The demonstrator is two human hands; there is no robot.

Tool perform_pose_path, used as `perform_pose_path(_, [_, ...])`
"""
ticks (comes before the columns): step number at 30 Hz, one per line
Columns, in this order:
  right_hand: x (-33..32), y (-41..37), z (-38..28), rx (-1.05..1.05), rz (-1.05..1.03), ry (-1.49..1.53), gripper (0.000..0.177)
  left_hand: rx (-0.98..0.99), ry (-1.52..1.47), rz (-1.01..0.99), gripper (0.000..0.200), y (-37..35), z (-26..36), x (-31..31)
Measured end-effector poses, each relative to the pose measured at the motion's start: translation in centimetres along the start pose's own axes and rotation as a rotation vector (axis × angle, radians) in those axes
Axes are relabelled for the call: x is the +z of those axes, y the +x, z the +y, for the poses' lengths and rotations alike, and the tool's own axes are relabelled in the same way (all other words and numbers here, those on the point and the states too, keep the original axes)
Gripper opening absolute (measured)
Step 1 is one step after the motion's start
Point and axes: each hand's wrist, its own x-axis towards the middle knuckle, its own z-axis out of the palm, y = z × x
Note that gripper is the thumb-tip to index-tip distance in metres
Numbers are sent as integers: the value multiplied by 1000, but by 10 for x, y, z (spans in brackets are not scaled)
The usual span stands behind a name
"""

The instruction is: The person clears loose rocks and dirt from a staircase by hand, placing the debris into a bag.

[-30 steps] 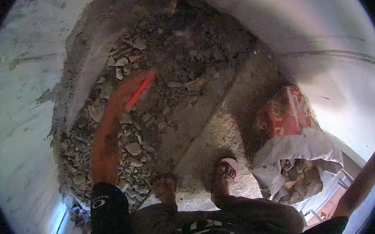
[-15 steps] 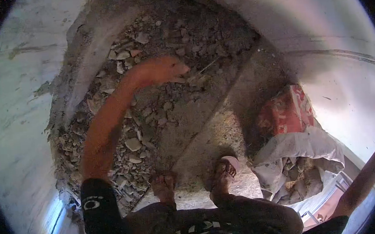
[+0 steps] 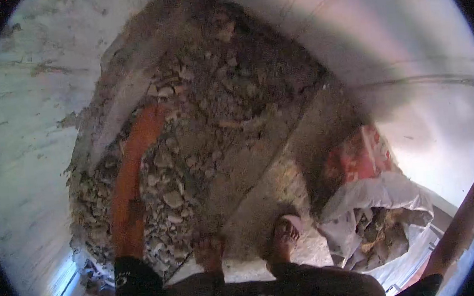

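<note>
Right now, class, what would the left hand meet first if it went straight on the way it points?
Probably the pale stones just beyond the left hand, though depth is unclear and it might pass above them.

Two arms in the picture: one left arm [image 3: 129,190], one right arm [image 3: 460,222]! Two dark sleeves, one on the left [image 3: 139,286], one on the right [image 3: 418,289]. Down below, two feet, a left foot [image 3: 209,250] and a right foot [image 3: 282,242]. Off to the side, one open white sack [image 3: 371,193], and one red printed bag [image 3: 360,155] behind it. Two pale walls, left wall [image 3: 20,148] and right wall [image 3: 407,45]. And the stones [image 3: 172,198]? Dozens, too many and too blurred for an exact count!
</note>
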Motion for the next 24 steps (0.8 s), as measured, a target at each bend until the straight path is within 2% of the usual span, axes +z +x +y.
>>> perform_pose_path(1, [1, 2, -2, -86, 59, -68, 70, 13, -16, 34, 43, -3, 14, -3])
perform_pose_path(2, [-2, 3, -1, -73, 4, -109, 69, 251, 134, -87, 43, -7, 25, -4])
perform_pose_path(4, [-5, 2, -1, -55, -61, -141, 68, 482, 299, -216, 45, 0, 53, 1])
perform_pose_path(6, [-4, 2, -3, -50, -47, -106, 65, 310, 73, -312, 46, 15, 104, 21])
perform_pose_path(8, [-4, 7, -11, -73, -13, -38, 65, 323, 61, -242, 49, 58, 140, 63])
perform_pose_path(11, [9, 3, 4, -102, 78, -11, 63, 237, 56, -127, 48, 82, 187, 71])
perform_pose_path(13, [5, 6, -2, -99, 67, -34, 65, 264, 53, -275, 50, 82, 175, 77])
perform_pose_path(15, [5, 4, 0, -93, 82, -34, 67, 277, -54, -267, 49, 84, 169, 87])
perform_pose_path(17, [1, 2, 0, -72, 9, -81, 68, 285, -170, -289, 48, 66, 159, 102])
perform_pose_path(18, [1, 0, -3, 250, -381, -205, 69, 263, -205, -242, 48, 54, 158, 104])
perform_pose_path(19, [1, -2, -6, 482, -842, -422, 70, 244, -235, -198, 49, 47, 155, 106])
perform_pose_path(20, [6, 0, -5, 484, -879, -443, 70, 249, -230, -196, 49, 47, 151, 112])
perform_pose_path(21, [6, -4, 1, 271, -392, -199, 70, 99, -456, -217, 48, 50, 141, 124])
perform_pose_path(22, [4, -5, 6, -52, 11, -47, 69, 19, -566, -234, 48, 49, 130, 127])
perform_pose_path(23, [1, -6, 3, -51, 6, -44, 69, -63, -677, -243, 49, 48, 119, 130])
perform_pose_path(24, [-1, -1, -5, -39, 23, -18, 69, -61, -714, -154, 50, 47, 103, 126])
